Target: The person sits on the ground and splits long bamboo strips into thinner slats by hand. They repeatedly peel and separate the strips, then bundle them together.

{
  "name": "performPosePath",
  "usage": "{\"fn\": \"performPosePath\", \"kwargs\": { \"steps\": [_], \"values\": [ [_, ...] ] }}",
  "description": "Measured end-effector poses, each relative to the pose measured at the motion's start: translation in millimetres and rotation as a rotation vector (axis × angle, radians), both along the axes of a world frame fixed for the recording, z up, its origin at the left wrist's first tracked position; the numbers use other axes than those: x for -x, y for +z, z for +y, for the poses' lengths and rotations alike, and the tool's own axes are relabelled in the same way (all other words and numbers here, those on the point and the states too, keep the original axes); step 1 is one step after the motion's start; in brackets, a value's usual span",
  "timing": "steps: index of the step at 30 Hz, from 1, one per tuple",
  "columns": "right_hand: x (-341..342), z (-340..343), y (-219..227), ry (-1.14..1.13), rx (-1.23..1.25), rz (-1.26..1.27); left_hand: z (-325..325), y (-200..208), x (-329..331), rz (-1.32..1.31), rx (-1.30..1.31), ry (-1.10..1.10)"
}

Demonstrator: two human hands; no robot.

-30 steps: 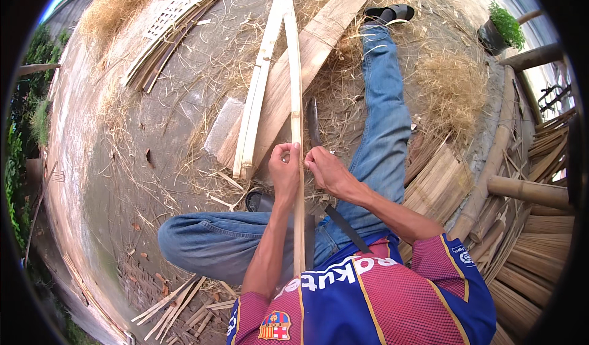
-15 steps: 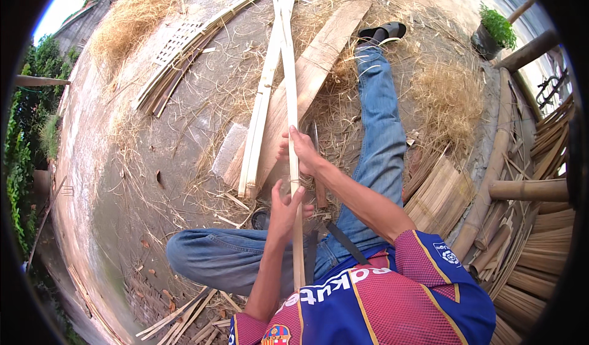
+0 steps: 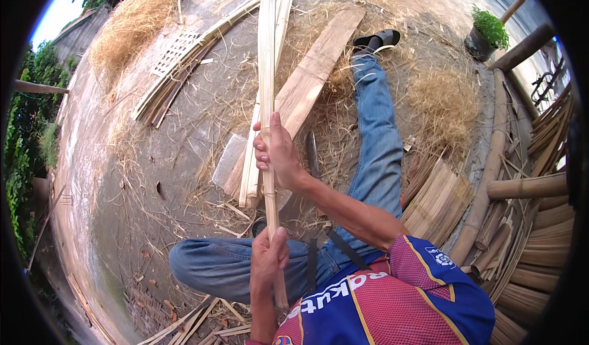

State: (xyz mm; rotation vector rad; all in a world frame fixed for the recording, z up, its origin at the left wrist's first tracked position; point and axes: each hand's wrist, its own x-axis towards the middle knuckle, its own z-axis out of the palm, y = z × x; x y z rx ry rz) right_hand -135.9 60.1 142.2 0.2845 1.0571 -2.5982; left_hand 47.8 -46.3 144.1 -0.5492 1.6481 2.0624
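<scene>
A long pale bamboo strip [image 3: 267,62], possibly several strips lying together, runs up and away from my lap. Higher along it, my right hand [image 3: 282,151] is closed around the strip. My left hand [image 3: 270,256] grips its lower part, close to my bent left knee. The near end of the strip hangs just past that hand, in front of my shirt. Behind the held strip, more pale strips [image 3: 250,173] lie slantwise beside a wide wooden board [image 3: 316,62].
A whetstone-like grey block [image 3: 229,161] lies left of the board. A dark blade-like tool [image 3: 313,155] rests near my right forearm. Flat bamboo slats [image 3: 438,201] are stacked right of my outstretched leg. Curly shavings [image 3: 445,102] litter the ground, and a potted plant [image 3: 485,35] stands far right.
Both hands have closed on the bamboo strip. My right hand has moved slightly up and left, my left hand down, and the strip has shifted left with its near end now showing.
</scene>
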Motion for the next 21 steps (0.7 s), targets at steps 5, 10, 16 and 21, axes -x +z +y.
{"fn": "performPosePath", "kwargs": {
  "steps": [5,10,16,21],
  "values": [
    [19,1,11,-0.046,-0.013,0.117,-8,7,23,0.058,0.052,-0.051],
    [60,15,1,-0.114,0.003,0.096,0,17,48,0.072,0.116,-0.127],
    [136,36,-50,-0.164,-0.117,-0.015,-12,1,21,-0.030,0.209,-0.227],
    [163,39,-129,-0.113,0.064,-0.241,7,-8,27,-0.051,0.221,-0.031]
  ]
}}
